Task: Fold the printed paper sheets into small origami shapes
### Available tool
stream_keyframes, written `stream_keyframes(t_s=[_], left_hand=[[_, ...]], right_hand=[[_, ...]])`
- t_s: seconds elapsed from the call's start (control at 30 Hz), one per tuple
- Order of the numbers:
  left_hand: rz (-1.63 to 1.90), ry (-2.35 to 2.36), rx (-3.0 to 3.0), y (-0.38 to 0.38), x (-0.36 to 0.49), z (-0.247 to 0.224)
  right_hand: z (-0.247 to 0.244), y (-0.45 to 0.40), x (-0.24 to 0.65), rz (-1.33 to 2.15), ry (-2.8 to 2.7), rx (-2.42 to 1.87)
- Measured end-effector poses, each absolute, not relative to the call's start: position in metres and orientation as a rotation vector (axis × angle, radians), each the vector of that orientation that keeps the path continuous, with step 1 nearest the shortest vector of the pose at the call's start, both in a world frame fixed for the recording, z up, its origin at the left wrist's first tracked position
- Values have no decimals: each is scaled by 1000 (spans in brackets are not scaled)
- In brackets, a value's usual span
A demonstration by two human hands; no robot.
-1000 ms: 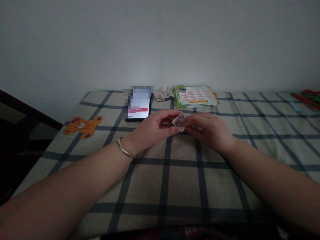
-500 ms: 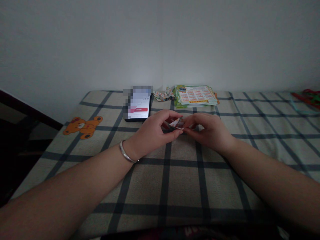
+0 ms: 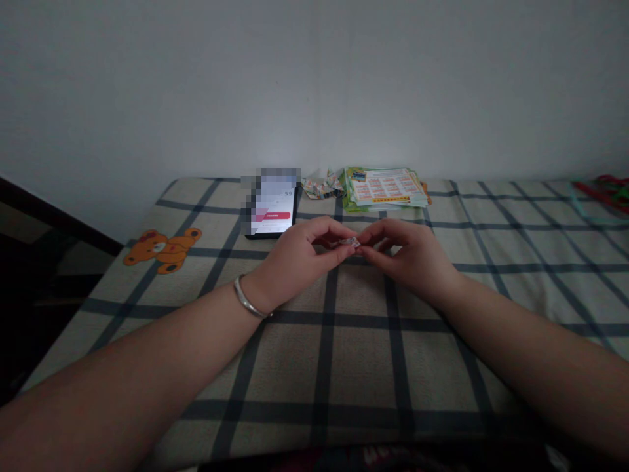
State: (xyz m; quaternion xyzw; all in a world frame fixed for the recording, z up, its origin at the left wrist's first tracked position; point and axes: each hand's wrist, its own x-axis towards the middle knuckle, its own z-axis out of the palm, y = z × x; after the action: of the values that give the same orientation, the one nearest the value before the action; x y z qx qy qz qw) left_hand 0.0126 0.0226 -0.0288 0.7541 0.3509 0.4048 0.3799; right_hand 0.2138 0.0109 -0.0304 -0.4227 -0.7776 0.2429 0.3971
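Observation:
A small folded piece of printed paper is pinched between my two hands, just above the checked cloth. My left hand, with a silver bangle at the wrist, closes thumb and fingers on its left side. From the right, my right hand pinches the paper's other end, its fingertips nearly meeting those of the left. Most of the paper is covered by the fingers. Beyond the hands lie folded paper pieces and, touching them, a stack of printed sheets.
A phone with a lit screen lies behind my left hand. An orange bear figure is on the checked cloth at the left. Red and green items sit at the far right, and a wall rises behind the table.
The fingers of both hands have closed in on the folded paper, which now shows smaller and flatter between them. My left thumb has moved slightly up.

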Motion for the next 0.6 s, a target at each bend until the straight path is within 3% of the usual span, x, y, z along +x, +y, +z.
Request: stream_keyframes(t_s=[0.6], left_hand=[[1049,946,2107,24,12,-29]], right_hand=[[-31,12,212,562,-2012,-1039]])
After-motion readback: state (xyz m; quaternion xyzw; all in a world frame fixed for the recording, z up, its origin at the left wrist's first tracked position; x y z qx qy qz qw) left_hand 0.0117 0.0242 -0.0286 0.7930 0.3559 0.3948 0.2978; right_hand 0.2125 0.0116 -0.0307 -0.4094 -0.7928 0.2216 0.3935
